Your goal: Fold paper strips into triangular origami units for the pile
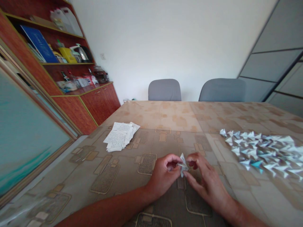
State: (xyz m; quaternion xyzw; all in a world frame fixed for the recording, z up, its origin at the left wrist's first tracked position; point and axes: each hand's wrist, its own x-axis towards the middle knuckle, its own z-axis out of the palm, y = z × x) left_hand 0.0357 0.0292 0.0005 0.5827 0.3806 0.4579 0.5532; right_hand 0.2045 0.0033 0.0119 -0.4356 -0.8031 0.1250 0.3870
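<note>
A small folded paper piece (182, 165) with pointed tips is held just above the patterned table, near the front. My left hand (165, 171) pinches its left side between thumb and fingers. On the other side, my right hand (205, 178) has its thumb at the lower right edge of the piece, with curled fingers close to its upper right; the thumb and fingers are apart. Printed paper slips (120, 136) lie in a loose stack to the left. Many folded paper pieces (262, 151) stand in rows at the right.
The table (163, 113) has a patterned cover. Two grey chairs (164, 90) stand behind its far edge. A red-brown shelf unit (94, 101) with a kettle, bottles and boxes is at the left, beside a sliding door.
</note>
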